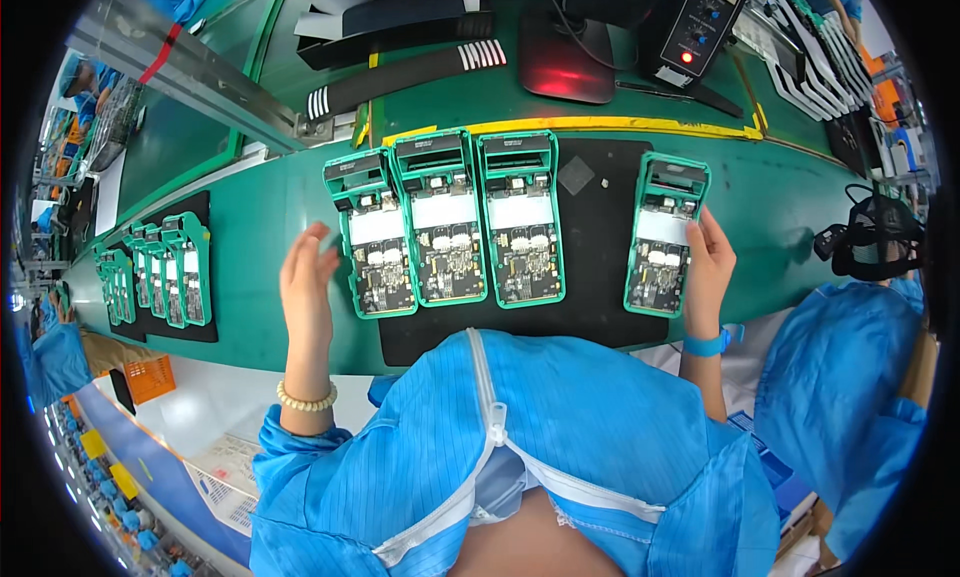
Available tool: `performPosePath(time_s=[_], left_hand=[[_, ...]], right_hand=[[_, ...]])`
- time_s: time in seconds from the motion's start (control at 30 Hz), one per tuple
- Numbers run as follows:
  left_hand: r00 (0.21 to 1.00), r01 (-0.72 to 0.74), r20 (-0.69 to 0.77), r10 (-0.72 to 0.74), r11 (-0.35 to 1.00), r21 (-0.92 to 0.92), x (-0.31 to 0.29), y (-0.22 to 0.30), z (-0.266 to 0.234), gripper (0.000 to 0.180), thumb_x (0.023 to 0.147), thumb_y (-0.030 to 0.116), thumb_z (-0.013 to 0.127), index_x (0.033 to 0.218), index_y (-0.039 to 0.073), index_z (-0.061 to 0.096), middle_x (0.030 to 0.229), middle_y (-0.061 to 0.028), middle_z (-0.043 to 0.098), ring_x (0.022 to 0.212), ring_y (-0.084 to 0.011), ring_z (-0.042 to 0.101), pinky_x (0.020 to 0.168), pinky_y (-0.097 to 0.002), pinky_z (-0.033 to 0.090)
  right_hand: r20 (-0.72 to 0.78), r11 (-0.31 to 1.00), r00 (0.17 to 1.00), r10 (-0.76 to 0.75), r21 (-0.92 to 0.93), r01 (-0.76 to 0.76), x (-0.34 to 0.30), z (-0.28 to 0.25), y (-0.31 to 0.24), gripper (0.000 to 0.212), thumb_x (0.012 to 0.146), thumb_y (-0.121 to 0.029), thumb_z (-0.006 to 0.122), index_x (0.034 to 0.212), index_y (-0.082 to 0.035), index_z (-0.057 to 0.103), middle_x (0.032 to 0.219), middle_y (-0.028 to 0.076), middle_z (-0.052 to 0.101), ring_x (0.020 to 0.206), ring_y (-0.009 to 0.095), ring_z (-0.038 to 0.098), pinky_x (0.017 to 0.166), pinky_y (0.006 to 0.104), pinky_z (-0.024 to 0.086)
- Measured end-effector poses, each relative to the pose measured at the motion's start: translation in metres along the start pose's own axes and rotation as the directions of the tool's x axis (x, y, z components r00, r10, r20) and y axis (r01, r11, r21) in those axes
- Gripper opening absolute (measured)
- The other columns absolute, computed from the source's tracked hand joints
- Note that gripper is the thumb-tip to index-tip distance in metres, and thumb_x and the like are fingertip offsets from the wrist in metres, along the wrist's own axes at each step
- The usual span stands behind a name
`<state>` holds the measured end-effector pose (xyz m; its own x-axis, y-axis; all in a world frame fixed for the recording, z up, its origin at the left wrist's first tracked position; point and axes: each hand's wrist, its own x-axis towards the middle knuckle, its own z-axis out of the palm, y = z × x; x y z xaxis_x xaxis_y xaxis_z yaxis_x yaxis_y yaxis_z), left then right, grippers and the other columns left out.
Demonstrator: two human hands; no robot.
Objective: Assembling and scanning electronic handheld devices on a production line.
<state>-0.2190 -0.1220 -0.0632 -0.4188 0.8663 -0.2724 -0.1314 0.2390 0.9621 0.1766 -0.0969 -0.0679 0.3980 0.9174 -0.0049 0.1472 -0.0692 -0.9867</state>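
A green-framed circuit board assembly (665,235) is seen lying on the right part of a black mat (598,227) on the green conveyor belt (260,227); a white panel sits across its upper middle, dark components fill its lower half, and its top end is an open green frame. It is set apart from a row of three like assemblies (445,222) lying side by side on the mat's left part. The right hand (708,262) is laid along the single assembly's right edge, fingers extended and touching the frame, a blue band at the wrist. The left hand (308,277) is held upright just beside the leftmost board of the row, fingers open and slightly curled, nothing gripped, a bead bracelet (306,398) at the wrist.
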Motion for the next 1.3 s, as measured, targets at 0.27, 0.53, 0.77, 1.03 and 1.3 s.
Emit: performPosePath(time_s=[0.27,0.53,0.77,1.03,1.3], left_hand=[[0.918,0.178,0.360,-0.168,0.984,0.006,-0.020,-0.011,0.013,0.050,0.085,0.027,0.044,0.122,-0.006,0.034,0.116,-0.0100,0.044,0.103,-0.0148,0.040,0.093,-0.0278,0.028],[0.635,0.147,0.753,-0.173,0.984,0.102,-0.027,-0.022,0.131,0.046,0.083,0.026,0.046,0.117,-0.004,0.043,0.112,-0.0050,0.031,0.104,-0.0145,0.034,0.089,-0.0270,0.029],[0.232,0.366,0.965,-0.122,0.930,0.030,-0.060,-0.046,0.294,0.054,0.086,0.021,0.041,0.131,0.000,0.020,0.137,-0.0071,0.017,0.126,-0.0197,0.016,0.102,-0.0336,0.017],[0.467,-0.513,0.841,0.272,0.858,0.008,-0.018,-0.010,0.231,0.046,0.076,0.009,0.054,0.120,0.007,0.040,0.130,-0.0101,0.029,0.121,-0.0232,0.027,0.095,-0.0362,0.030],[0.625,0.425,-0.438,0.646,0.188,0.885,0.020,-0.024,-0.095,0.064,0.073,0.032,0.059,0.127,0.011,0.032,0.132,-0.0177,0.024,0.120,-0.0351,0.025,0.096,-0.0441,0.025]], right_hand=[[0.246,0.740,0.952,-0.182,-0.603,0.297,-0.004,0.035,0.020,0.070,0.078,-0.038,0.052,0.131,-0.006,0.021,0.137,0.019,0.014,0.125,0.041,0.007,0.096,0.0548,0.011],[0.500,0.568,0.859,-0.112,-0.677,0.468,-0.072,0.036,-0.015,0.071,0.069,-0.037,0.059,0.130,-0.017,0.029,0.137,0.017,0.011,0.122,0.045,0.009,0.085,0.0679,0.011],[-0.007,0.327,0.962,-0.273,-0.941,0.086,-0.029,-0.022,0.020,0.053,0.075,-0.020,0.052,0.125,-0.021,0.035,0.132,0.015,0.024,0.114,0.047,0.025,0.077,0.0670,0.029],[-0.132,0.230,0.905,-0.404,-0.972,-0.039,0.025,-0.095,0.054,0.050,0.075,-0.021,0.054,0.122,-0.028,0.038,0.129,0.012,0.030,0.113,0.045,0.028,0.078,0.0572,0.037],[-0.183,0.245,0.960,-0.209,-0.961,-0.130,0.024,-0.079,0.026,0.070,0.071,-0.023,0.058,0.132,-0.019,0.023,0.134,0.015,0.019,0.119,0.045,0.018,0.083,0.0640,0.026]])
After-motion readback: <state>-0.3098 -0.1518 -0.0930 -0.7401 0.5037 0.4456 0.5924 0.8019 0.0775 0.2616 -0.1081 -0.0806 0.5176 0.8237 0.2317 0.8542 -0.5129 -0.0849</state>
